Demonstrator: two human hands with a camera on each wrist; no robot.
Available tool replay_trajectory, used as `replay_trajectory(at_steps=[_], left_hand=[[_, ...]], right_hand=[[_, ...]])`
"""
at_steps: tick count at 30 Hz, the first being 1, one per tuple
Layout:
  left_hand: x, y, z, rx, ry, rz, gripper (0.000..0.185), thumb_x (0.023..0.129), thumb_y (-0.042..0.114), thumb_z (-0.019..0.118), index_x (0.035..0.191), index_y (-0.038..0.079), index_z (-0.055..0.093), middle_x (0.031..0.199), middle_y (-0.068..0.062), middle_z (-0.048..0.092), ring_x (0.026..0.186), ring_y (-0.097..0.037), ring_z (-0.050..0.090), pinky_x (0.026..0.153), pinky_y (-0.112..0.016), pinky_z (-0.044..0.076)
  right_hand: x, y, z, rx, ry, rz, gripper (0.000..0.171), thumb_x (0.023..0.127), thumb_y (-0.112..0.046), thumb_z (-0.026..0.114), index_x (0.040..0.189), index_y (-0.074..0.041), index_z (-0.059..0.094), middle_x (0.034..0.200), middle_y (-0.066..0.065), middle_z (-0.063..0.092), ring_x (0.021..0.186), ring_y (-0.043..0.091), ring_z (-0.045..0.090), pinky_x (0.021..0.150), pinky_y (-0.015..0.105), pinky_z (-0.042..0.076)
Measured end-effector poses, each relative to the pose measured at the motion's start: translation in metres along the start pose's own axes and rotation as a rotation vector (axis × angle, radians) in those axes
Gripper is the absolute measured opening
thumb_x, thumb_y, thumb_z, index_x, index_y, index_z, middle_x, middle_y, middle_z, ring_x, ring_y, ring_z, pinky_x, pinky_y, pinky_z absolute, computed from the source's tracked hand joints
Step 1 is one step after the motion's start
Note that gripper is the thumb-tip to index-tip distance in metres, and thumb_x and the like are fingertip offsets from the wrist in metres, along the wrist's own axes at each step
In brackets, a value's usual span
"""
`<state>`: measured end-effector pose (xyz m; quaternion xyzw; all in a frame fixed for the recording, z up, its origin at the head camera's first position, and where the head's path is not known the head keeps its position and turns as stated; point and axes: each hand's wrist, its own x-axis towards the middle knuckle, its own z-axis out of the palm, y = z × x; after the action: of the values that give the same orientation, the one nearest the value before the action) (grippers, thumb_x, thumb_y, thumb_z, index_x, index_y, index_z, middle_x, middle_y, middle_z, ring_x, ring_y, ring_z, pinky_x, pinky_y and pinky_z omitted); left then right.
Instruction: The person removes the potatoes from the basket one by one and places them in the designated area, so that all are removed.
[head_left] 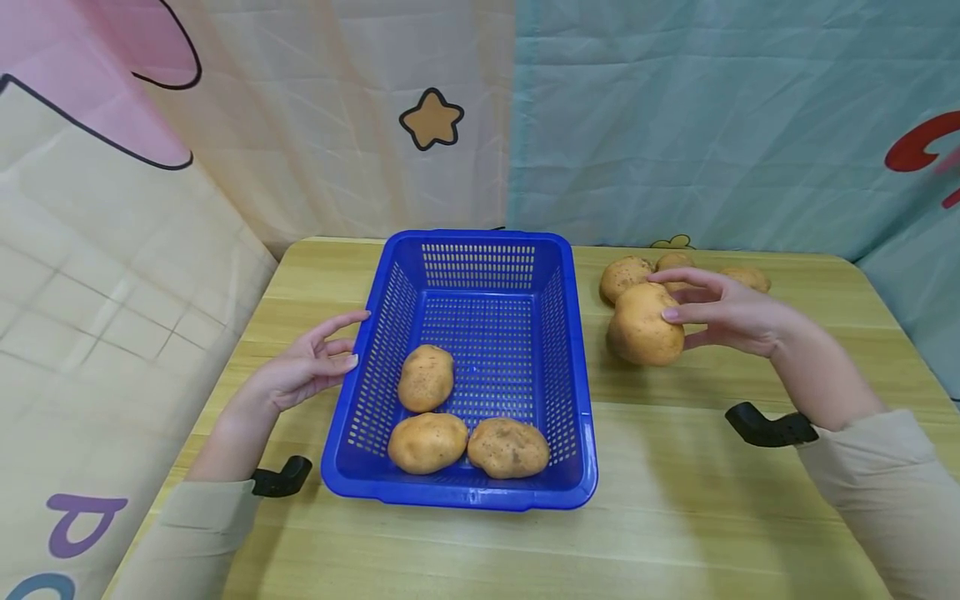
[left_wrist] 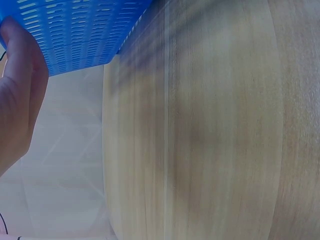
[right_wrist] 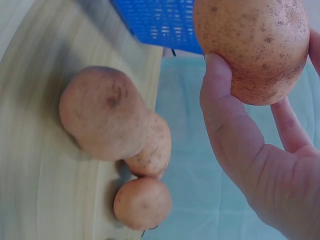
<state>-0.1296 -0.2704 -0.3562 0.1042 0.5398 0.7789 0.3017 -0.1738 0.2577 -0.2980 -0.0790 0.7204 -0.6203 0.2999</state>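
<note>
A blue slotted basket (head_left: pixel 386 329) stands mid-table with three potatoes in it: one at the left middle (head_left: pixel 425 377) and two along the near wall (head_left: pixel 427 442) (head_left: pixel 508 447). My left hand (head_left: pixel 354 340) rests with straight fingers against the basket's left wall; the left wrist view shows that palm (left_wrist: pixel 17 100) beside the blue wall (left_wrist: pixel 75 35). To the basket's right, my right hand (head_left: pixel 663 293) grips a large potato (head_left: pixel 637 333). In the right wrist view my thumb (right_wrist: pixel 220 95) curls round this potato (right_wrist: pixel 252 45), which is off the table.
Three more potatoes (head_left: pixel 625 277) (head_left: pixel 675 261) (head_left: pixel 746 277) lie on the wooden table (head_left: pixel 675 500) behind my right hand, close to the back edge; the right wrist view shows them clustered (right_wrist: pixel 102 112). Patterned cloth hangs behind and to the left.
</note>
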Motion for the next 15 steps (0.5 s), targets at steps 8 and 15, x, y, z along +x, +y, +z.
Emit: replay_trajectory(at_steps=[8,15], left_hand=[[0.000,0.000,0.000,0.006,-0.003,0.002,0.054,0.092,-0.011,0.045,0.136,0.018,0.033,0.110,-0.011,0.062,0.097,-0.022,0.064,0.084,-0.033,0.053],[0.000,0.000,0.000,0.004,0.006,-0.002,0.054,0.092,-0.011,0.045,0.136,0.018,0.033,0.110,-0.011,0.061,0.097,-0.022,0.064,0.083,-0.032,0.053]], right_hand=[[-0.008,0.011,-0.016,0.076,-0.049,-0.053,0.043,0.094,0.003,0.048,0.126,-0.025,0.051,0.117,0.005,0.050,0.099,0.020,0.058,0.077,0.046,0.054],[-0.014,0.020,-0.027,0.118,-0.059,-0.078,0.043,0.094,0.004,0.047,0.129,-0.022,0.049,0.112,0.007,0.051,0.095,0.021,0.060,0.077,0.045,0.055]])
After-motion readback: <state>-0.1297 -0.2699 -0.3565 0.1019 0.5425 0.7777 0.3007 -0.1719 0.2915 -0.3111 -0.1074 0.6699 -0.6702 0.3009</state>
